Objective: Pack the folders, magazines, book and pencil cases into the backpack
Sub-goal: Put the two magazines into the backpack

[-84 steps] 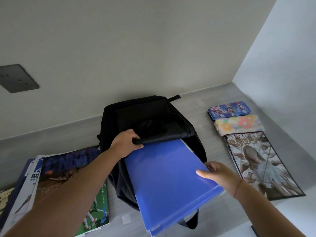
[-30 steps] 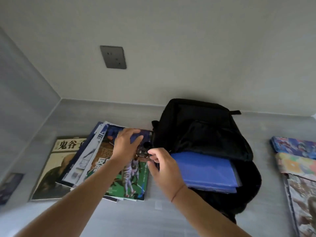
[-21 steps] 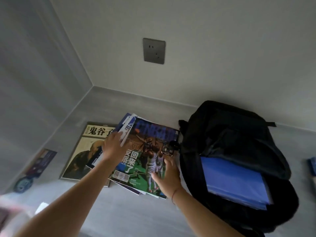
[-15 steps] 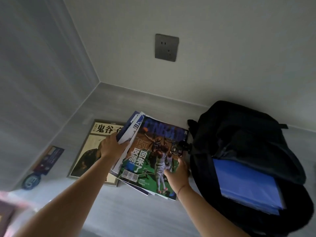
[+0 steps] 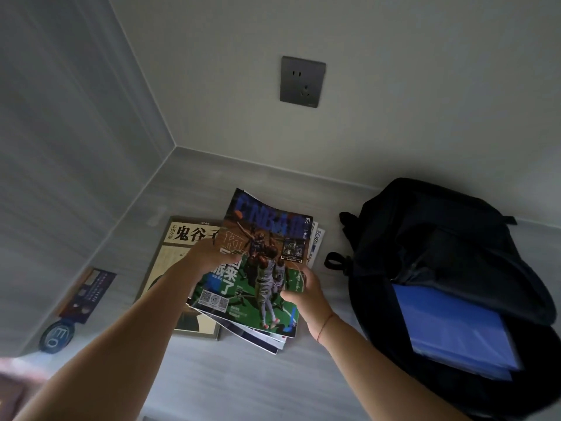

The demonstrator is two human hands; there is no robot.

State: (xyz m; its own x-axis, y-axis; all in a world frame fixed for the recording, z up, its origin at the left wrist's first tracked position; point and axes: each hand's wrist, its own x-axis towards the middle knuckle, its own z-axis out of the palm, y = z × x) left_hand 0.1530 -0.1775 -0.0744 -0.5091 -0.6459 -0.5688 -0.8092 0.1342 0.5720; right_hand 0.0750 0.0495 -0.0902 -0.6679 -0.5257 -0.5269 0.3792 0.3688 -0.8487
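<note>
Gathering the magazines [image 5: 258, 268] off the desk [image 5: 243, 375], both hands closed on the stack's side edges.

Left hand [image 5: 206, 256] grips the left edge, right hand [image 5: 300, 296] pinches the right, thumb on the cover; the stack sits lifted and tilted over the book [image 5: 182, 238], just left of the open backpack [image 5: 440, 253] where the blue folders [image 5: 449, 323] poke out; glossy, thin and floppy, likely to sag and slide apart, so holding both sides suits; top cover shows basketball players on green, its far corner curling.
</note>
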